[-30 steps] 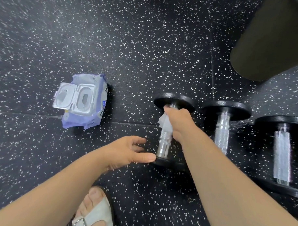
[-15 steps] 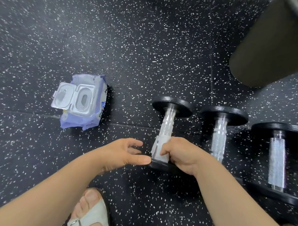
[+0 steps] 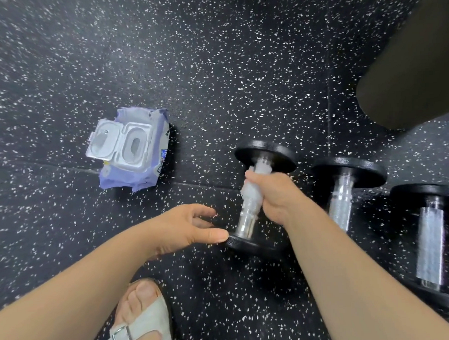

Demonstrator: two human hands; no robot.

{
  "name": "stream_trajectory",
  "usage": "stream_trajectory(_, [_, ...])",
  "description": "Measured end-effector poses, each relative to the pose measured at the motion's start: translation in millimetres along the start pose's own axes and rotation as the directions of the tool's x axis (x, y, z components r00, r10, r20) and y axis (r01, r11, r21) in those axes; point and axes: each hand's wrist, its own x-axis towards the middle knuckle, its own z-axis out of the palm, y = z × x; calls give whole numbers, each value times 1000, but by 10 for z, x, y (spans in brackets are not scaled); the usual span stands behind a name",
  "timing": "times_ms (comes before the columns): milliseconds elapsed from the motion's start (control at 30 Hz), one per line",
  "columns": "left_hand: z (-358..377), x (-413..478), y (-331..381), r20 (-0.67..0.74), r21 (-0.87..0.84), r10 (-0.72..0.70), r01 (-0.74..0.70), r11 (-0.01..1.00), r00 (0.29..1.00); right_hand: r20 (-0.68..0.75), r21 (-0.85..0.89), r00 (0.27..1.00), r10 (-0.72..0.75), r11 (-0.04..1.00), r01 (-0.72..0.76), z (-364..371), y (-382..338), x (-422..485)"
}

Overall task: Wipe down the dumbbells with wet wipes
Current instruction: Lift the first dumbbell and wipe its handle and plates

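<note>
- The black rubber floor point(image 3: 214, 68), flecked with white, fills the view, and everything lies on it.
- A dark, rounded bulk point(image 3: 413, 74) juts in at two o'clock; I cannot tell what it is.
- Three dumbbells lie side by side with black end plates and chrome handles. The far-right dumbbell point(image 3: 431, 244) sits at four o'clock and the middle dumbbell point(image 3: 342, 191) at three o'clock, both untouched.
- The left dumbbell point(image 3: 245, 222) lies just right of centre, its handle running from six towards twelve o'clock.
- The wipes pack point(image 3: 133, 152), pale purple with its lid flipped open, lies at ten o'clock from that dumbbell, well apart from it.
- My sandalled foot point(image 3: 144, 322) shows at seven o'clock.
- My right hand point(image 3: 272, 196) is wrapped tight round the upper half of the left dumbbell's handle, with the wipe pressed under my fingers.
- My left hand point(image 3: 187, 229) is loose and spread, with the thumb tip touching the near plate's rim at its nine o'clock side.
- The wet wipe point(image 3: 249, 192), white and crumpled, is wound round the handle inside my right grip.
</note>
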Motion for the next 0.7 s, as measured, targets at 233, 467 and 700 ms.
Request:
stream_trajectory(233, [-84, -20, 51, -8, 56, -29, 29, 998, 1000, 109, -390, 991, 83, 920, -35, -45, 476, -145])
stream_trajectory(467, [-98, -45, 102, -57, 63, -19, 22, 998, 998, 237, -439, 962, 133, 898, -16, -219, 477, -191])
stream_trajectory(700, [5, -28, 232, -134, 234, -29, 60, 970, 991, 111, -346, 994, -19, 937, 57, 61, 375, -39])
